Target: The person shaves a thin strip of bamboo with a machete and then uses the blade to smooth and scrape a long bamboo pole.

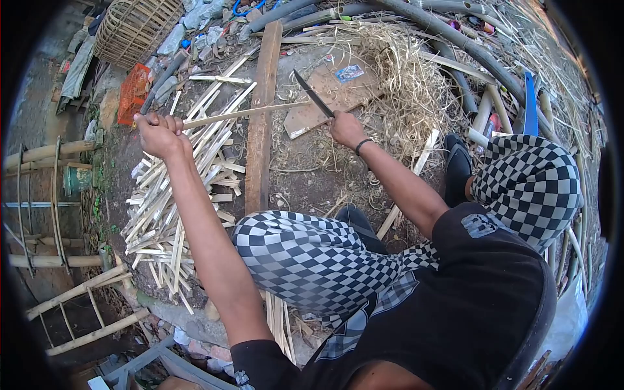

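My left hand (160, 134) is closed round one end of a thin bamboo strip (250, 112), out to the left. The strip runs right across a wooden plank (263, 97), and its far end meets the blade of a long dark knife (311, 94). Gripping that knife's handle is my right hand (348, 130), with a dark band on the wrist; the blade points up and to the left. Beneath the knife lies a flat brown board (296, 123) with a small blue printed packet (350, 73) on it. A pile of split bamboo strips (188, 201) spreads below my left hand.
Curly bamboo shavings (406, 84) heap up beyond my right hand. Bamboo poles (455, 39) lie across the back, near a blue saw-like blade (531, 107). An orange plastic crate (133, 94) and a woven basket (136, 29) stand at the upper left. Bamboo ladder-like frames (84, 302) lie left.
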`<state>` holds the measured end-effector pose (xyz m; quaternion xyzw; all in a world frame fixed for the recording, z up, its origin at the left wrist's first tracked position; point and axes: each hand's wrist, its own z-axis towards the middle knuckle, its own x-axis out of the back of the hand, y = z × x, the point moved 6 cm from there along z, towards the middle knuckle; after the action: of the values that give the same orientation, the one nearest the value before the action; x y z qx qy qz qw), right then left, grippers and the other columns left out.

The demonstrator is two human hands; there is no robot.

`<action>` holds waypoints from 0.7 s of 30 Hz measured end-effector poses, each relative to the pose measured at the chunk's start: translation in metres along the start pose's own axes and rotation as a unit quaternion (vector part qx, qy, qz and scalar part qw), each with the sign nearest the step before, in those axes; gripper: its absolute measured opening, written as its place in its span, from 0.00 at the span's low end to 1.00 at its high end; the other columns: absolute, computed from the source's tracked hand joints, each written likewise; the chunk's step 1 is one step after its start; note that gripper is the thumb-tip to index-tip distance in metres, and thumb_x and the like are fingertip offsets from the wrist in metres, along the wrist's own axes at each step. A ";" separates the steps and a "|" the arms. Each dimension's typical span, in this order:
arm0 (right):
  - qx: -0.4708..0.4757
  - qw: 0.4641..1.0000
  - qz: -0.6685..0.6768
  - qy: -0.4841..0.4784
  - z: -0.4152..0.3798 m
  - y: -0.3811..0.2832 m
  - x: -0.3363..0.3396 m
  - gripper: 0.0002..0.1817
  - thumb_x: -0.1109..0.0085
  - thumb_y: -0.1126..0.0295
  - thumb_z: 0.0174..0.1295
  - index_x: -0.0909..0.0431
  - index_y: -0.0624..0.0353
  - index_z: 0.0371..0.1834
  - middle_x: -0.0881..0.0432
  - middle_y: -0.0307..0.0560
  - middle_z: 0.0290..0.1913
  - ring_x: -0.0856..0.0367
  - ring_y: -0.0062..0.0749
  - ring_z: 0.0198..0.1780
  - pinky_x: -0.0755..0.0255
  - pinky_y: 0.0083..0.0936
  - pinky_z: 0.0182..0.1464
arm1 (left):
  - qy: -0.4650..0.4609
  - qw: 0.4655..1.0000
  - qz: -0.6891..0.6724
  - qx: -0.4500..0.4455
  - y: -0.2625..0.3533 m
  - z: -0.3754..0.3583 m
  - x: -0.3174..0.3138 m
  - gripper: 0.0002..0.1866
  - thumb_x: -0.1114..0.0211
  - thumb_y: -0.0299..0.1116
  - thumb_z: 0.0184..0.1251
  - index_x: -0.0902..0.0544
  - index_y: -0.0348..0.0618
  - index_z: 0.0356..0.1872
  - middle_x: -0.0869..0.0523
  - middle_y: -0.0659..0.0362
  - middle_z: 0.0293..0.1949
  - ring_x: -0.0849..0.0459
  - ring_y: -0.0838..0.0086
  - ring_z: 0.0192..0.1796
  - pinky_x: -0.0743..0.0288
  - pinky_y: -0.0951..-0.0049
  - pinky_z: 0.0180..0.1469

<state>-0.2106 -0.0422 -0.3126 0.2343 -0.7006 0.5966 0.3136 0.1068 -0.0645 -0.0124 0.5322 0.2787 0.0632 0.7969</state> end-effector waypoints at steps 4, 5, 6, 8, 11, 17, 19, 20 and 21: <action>0.018 0.997 -0.053 -0.059 -0.012 -0.020 0.005 0.15 0.50 0.65 0.69 0.21 0.61 0.51 0.14 0.64 0.43 0.15 0.59 0.49 0.22 0.50 0.52 | 0.003 1.000 -0.001 0.001 0.001 -0.001 -0.005 0.26 0.55 0.51 0.82 0.37 0.50 0.21 0.43 0.66 0.15 0.48 0.79 0.12 0.53 0.73 0.17; 0.052 0.996 -0.045 -0.058 -0.019 -0.035 0.009 0.14 0.52 0.66 0.70 0.23 0.61 0.51 0.14 0.64 0.41 0.15 0.60 0.47 0.22 0.51 0.49 | 0.008 1.000 0.005 0.001 0.002 -0.004 -0.009 0.25 0.54 0.50 0.82 0.37 0.50 0.21 0.45 0.67 0.14 0.50 0.79 0.13 0.54 0.73 0.17; 0.051 0.996 -0.046 -0.060 -0.023 -0.047 0.013 0.14 0.52 0.66 0.70 0.23 0.61 0.51 0.14 0.64 0.41 0.15 0.60 0.47 0.22 0.51 0.49 | 0.013 1.000 0.011 0.001 0.005 -0.007 -0.013 0.24 0.54 0.48 0.81 0.36 0.51 0.21 0.47 0.68 0.13 0.52 0.79 0.13 0.54 0.73 0.17; 0.112 0.992 -0.007 -0.059 -0.027 -0.073 0.014 0.13 0.52 0.67 0.70 0.24 0.61 0.52 0.14 0.65 0.41 0.15 0.60 0.46 0.22 0.51 0.48 | 0.005 1.000 0.011 0.001 0.007 -0.009 -0.017 0.24 0.53 0.48 0.81 0.37 0.51 0.21 0.47 0.67 0.13 0.52 0.79 0.13 0.54 0.73 0.17; 0.108 0.992 -0.018 -0.058 -0.020 -0.076 0.005 0.12 0.51 0.70 0.68 0.23 0.62 0.50 0.15 0.65 0.41 0.15 0.61 0.47 0.22 0.51 0.49 | 0.002 1.000 0.012 0.008 0.006 -0.010 -0.021 0.24 0.52 0.48 0.81 0.36 0.51 0.21 0.47 0.67 0.13 0.52 0.79 0.13 0.54 0.72 0.17; 0.059 0.998 -0.012 -0.022 0.050 -0.023 -0.043 0.12 0.54 0.65 0.72 0.27 0.61 0.48 0.17 0.70 0.35 0.17 0.67 0.41 0.25 0.56 0.44 | 0.030 0.999 0.002 0.012 0.009 -0.014 -0.032 0.23 0.51 0.47 0.80 0.37 0.51 0.20 0.46 0.68 0.13 0.51 0.80 0.13 0.55 0.73 0.17; 0.099 0.995 -0.013 -0.030 0.020 -0.067 -0.009 0.12 0.54 0.66 0.71 0.26 0.62 0.48 0.16 0.69 0.36 0.16 0.66 0.41 0.24 0.56 0.44 | 0.030 0.999 0.012 0.009 0.008 -0.004 -0.028 0.24 0.52 0.48 0.80 0.36 0.50 0.20 0.44 0.68 0.13 0.50 0.80 0.12 0.55 0.73 0.17; 0.142 0.989 -0.009 -0.042 0.005 -0.087 0.001 0.12 0.54 0.67 0.71 0.25 0.63 0.48 0.15 0.68 0.37 0.16 0.65 0.42 0.23 0.55 0.45 | 0.032 0.999 0.028 0.001 0.008 -0.001 -0.024 0.25 0.53 0.48 0.81 0.36 0.49 0.20 0.43 0.67 0.12 0.49 0.80 0.12 0.54 0.73 0.16; 0.141 0.989 -0.009 -0.046 0.003 -0.083 -0.006 0.12 0.54 0.67 0.71 0.25 0.63 0.48 0.15 0.68 0.37 0.16 0.65 0.42 0.23 0.55 0.45 | 0.038 0.999 0.020 0.007 0.007 -0.002 -0.022 0.25 0.53 0.49 0.81 0.35 0.50 0.20 0.44 0.68 0.12 0.49 0.80 0.12 0.55 0.74 0.16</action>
<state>-0.1482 -0.0600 -0.2602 0.3092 -0.6210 0.6754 0.2502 0.0885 -0.0689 0.0019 0.5405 0.2985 0.0970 0.7806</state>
